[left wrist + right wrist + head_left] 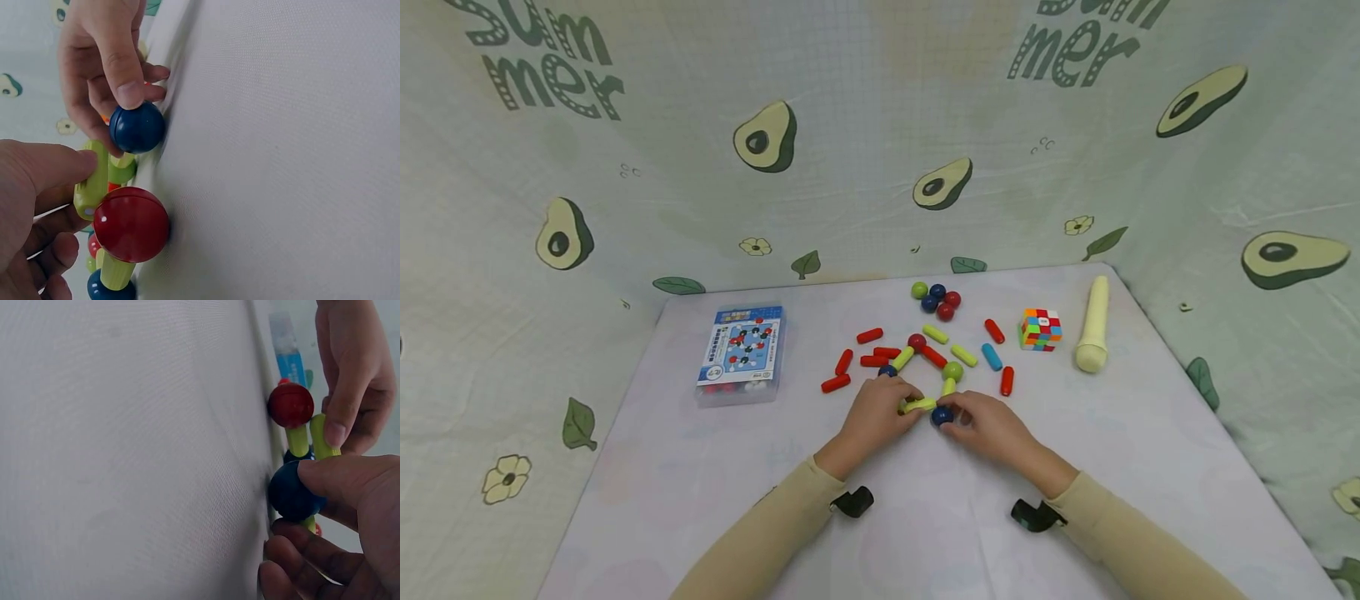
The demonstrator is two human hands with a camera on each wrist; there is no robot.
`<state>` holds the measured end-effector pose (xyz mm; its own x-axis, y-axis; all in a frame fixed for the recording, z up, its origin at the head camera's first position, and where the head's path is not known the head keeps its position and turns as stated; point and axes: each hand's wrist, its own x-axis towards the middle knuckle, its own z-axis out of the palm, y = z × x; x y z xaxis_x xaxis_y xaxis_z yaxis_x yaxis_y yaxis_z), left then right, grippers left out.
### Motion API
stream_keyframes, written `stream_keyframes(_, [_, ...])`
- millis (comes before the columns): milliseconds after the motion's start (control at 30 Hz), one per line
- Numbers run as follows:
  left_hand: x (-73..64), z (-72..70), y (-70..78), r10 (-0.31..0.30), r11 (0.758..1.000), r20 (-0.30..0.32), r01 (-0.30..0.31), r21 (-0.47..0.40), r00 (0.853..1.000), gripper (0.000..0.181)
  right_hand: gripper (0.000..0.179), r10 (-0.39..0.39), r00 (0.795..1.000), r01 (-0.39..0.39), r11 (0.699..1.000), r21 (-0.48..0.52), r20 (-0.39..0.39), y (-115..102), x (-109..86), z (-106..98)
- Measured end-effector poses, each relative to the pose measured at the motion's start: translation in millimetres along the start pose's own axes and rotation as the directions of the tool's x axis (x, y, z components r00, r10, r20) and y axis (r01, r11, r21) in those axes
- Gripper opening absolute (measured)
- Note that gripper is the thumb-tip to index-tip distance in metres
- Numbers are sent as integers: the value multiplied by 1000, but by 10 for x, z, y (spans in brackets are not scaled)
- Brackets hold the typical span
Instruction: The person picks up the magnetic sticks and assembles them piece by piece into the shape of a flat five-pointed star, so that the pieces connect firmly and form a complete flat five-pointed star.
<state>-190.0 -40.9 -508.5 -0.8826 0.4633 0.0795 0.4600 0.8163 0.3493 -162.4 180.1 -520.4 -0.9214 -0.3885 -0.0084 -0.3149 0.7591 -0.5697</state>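
Note:
My left hand point(878, 408) pinches a yellow-green rod point(92, 181) between thumb and fingers. Thumb and fingers of my right hand point(988, 427) grip a dark blue ball point(137, 127) at the near end of a linked ball-and-rod chain. Close to the held rod's lower end, a red ball point(131, 225) sits on the table, joined by another yellow-green rod point(298, 440) to a second blue ball; the left hand hides it in the head view. Beyond the hands, the chain includes a green ball point(952, 372), a red rod point(933, 357) and a farther red ball point(917, 342).
Loose red rods point(836, 383) lie left of the chain; a blue rod point(992, 357) and more rods lie right. Several balls point(937, 291) cluster behind. A plastic kit box point(741, 354) stands left, a puzzle cube point(1041, 330) and a cream-coloured stick point(1093, 325) right.

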Motion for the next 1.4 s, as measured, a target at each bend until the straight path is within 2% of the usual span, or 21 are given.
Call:
stream_keyframes(300, [-9, 6, 9, 29, 999, 16, -29, 19, 999, 24, 37, 26, 1000, -25, 999, 41, -15, 45, -22, -29])
stream_keyframes(567, [-24, 32, 91, 44, 995, 52, -49, 91, 998, 25, 37, 22, 1000, -21, 998, 63, -10, 53, -38, -48])
stream_keyframes(733, [-43, 61, 139, 36, 992, 35, -40, 121, 999, 24, 36, 34, 999, -34, 997, 73, -8, 50, -36, -54])
stream_keyframes(933, [-55, 88, 150, 34, 992, 27, -37, 122, 999, 25, 36, 15, 1000, -13, 997, 71, -22, 61, -41, -67])
stream_keyframes(1167, [-112, 107, 105, 29, 994, 18, -31, 105, 999, 33, 36, 18, 1000, -16, 998, 67, -22, 67, -42, -58])
stream_keyframes(1400, [-274, 42, -71, -53, 998, -7, 53, 31, 999, 41, 37, 31, 999, -30, 997, 67, -18, 57, -46, -43])
